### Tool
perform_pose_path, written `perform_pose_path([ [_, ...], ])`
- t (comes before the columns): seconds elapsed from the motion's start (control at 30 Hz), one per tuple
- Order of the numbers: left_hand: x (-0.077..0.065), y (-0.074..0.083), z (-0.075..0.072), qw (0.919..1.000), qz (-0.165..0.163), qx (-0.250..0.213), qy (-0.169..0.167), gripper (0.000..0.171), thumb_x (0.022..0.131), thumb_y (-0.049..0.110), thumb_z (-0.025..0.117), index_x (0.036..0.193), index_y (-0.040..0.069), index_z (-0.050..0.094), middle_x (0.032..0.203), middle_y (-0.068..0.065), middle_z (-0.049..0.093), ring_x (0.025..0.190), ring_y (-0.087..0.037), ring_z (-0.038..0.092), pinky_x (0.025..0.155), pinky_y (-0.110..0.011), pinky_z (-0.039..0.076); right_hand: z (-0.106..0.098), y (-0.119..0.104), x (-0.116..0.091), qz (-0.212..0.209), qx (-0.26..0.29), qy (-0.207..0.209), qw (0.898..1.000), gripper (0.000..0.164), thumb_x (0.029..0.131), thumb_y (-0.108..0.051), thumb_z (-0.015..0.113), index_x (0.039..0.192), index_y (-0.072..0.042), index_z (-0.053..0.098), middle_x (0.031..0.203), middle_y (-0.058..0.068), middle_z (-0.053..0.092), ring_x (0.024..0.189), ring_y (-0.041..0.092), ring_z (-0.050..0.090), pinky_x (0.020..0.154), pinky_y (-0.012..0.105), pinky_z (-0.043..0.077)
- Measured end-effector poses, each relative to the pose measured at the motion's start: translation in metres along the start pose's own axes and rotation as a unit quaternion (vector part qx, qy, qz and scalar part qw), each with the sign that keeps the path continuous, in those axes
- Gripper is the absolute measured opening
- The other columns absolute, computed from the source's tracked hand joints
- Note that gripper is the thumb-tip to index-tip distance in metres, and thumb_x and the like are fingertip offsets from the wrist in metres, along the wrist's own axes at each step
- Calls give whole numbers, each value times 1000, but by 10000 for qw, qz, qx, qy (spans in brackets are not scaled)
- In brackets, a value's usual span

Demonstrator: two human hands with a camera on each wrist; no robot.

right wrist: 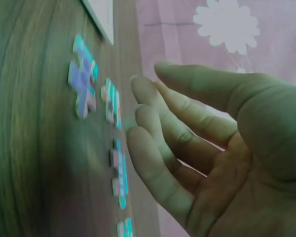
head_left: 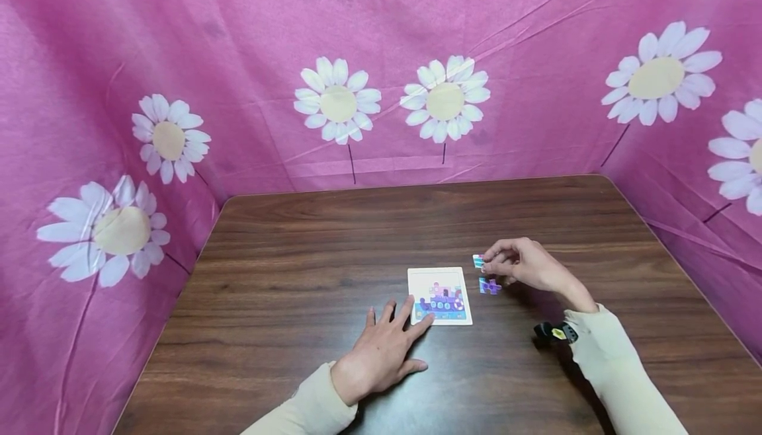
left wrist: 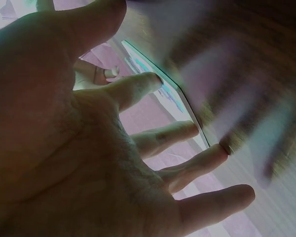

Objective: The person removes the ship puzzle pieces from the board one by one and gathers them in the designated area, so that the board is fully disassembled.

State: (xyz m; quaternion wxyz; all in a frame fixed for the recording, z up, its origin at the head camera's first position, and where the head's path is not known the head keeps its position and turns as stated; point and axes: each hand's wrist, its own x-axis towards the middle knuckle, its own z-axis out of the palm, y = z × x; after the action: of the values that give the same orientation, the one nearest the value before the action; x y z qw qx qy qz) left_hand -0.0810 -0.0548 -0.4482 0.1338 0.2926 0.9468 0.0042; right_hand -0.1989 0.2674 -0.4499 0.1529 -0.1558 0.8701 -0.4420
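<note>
A square jigsaw board (head_left: 421, 275) with a white border lies on the table, its lower part filled with a picture of a boat on water. My left hand (head_left: 383, 349) has its fingers spread, the tips resting at the board's left and near edges. In the left wrist view those fingers (left wrist: 180, 133) reach straight to the board's side (left wrist: 187, 106). My right hand (head_left: 530, 266) hovers right of the board over loose jigsaw pieces, fingers loosely bent. A purple piece (right wrist: 82, 79) and a striped piece (right wrist: 112, 104) lie just beyond its fingertips (right wrist: 140, 140), with nothing between them.
Further loose pieces (right wrist: 119, 173) lie in a row on the brown wooden table (head_left: 309, 243), partly hidden by the right hand in the head view. A pink cloth (head_left: 381, 25) with white daisies hangs round the table. A black wrist device (head_left: 556, 332) sits at the right sleeve.
</note>
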Motion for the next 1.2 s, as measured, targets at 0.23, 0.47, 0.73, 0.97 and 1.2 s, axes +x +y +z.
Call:
perform_pose_path([
  [0.23,1,-1,0,10000,8,45,27,77,95,64,61,163,42,32,173,-8,30,151,-37,43,111,-65,46,21,-14,5,-369,-573,173,9975,13,97,-17,74,106,-8,75,89,8,77,68,16,67,61,26,55],
  [0.47,2,-1,-1,9998,26,142,104,76,95,65,61,162,42,34,172,-8,31,149,-37,44,110,-64,47,45,-26,8,-502,-338,-128,9981,16,101,-16,69,111,-4,73,92,9,74,69,17,66,62,30,58],
  [0.73,2,-2,-2,9999,17,100,-21,76,96,65,59,163,43,32,173,-7,28,151,-37,43,112,-64,46,63,-28,11,-484,-109,-169,9986,23,101,-13,67,119,1,71,94,10,74,73,15,66,61,30,60],
  [0.97,1,-2,-2,9999,14,86,-58,76,96,65,59,163,43,30,173,-6,28,151,-36,43,112,-64,45,71,-29,13,-710,-306,-123,9969,19,100,-12,68,115,-3,74,92,6,74,73,9,62,62,24,53],
  [1.2,0,-2,-2,10000,21,71,-42,76,96,65,59,163,43,31,173,-6,27,151,-36,42,112,-64,45,74,-29,14,-640,-478,-119,9967,17,99,-15,71,112,-7,77,87,0,72,72,5,57,64,21,48],
])
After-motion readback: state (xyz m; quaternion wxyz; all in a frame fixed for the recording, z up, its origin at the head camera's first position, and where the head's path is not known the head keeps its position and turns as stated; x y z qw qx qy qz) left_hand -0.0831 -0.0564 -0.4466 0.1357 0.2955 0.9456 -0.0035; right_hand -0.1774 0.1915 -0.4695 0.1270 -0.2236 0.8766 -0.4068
